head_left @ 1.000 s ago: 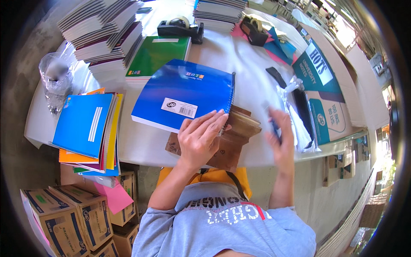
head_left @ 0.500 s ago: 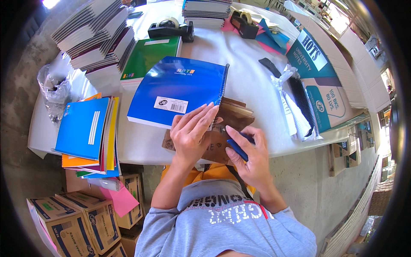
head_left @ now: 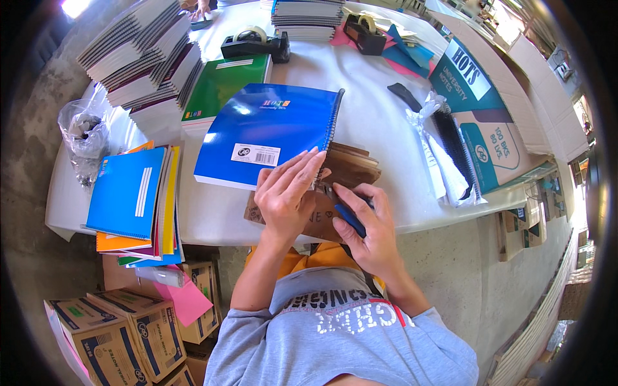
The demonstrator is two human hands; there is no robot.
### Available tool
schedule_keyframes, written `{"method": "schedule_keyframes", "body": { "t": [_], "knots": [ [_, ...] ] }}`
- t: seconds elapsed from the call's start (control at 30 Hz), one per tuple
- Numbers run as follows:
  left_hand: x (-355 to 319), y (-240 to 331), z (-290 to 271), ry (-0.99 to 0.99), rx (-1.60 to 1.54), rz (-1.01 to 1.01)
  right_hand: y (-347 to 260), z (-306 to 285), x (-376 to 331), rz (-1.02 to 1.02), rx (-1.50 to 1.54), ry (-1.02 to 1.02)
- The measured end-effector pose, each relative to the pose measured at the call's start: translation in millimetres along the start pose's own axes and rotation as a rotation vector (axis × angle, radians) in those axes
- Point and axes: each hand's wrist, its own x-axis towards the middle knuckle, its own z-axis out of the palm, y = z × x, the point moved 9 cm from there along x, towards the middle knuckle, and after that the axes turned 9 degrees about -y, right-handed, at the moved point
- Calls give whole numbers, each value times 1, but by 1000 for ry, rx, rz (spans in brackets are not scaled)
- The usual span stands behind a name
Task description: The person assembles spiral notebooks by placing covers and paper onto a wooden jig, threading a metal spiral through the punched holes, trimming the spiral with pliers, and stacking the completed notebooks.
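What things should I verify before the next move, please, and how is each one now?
1. Left hand on the blue notebook, near its spiral: ok.
2. Right hand holding the blue-handled tool: ok.
3. Tool contact with the spiral: cannot tell, the detail is too small.
4. Blue notebook closed: ok.
5. Space behind it free: not ok, the green notebook lies there.

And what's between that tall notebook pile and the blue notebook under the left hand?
A green notebook lies between the tall pile and the blue notebook under the left hand; the head view shows it.
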Motion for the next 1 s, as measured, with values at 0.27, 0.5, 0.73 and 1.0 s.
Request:
{"method": "schedule_keyframes", "body": {
  "t": [0.27, 0.5, 0.73, 1.0],
  "knots": [
    [-14, -5, -8, 174, 9, 48, 13, 75, -20, 382, 1623, -670],
    [-32, -94, -136, 915, -118, -404, 42, -17, -14, -18, 1081, -69],
    [-139, -138, -241, 1479, -412, -184, 126, -40, 33, 216, 998, 108],
    [-157, -145, -235, 397, 1070, -1158, 194, -14, 116, 61, -69, 123]
  ]
}}
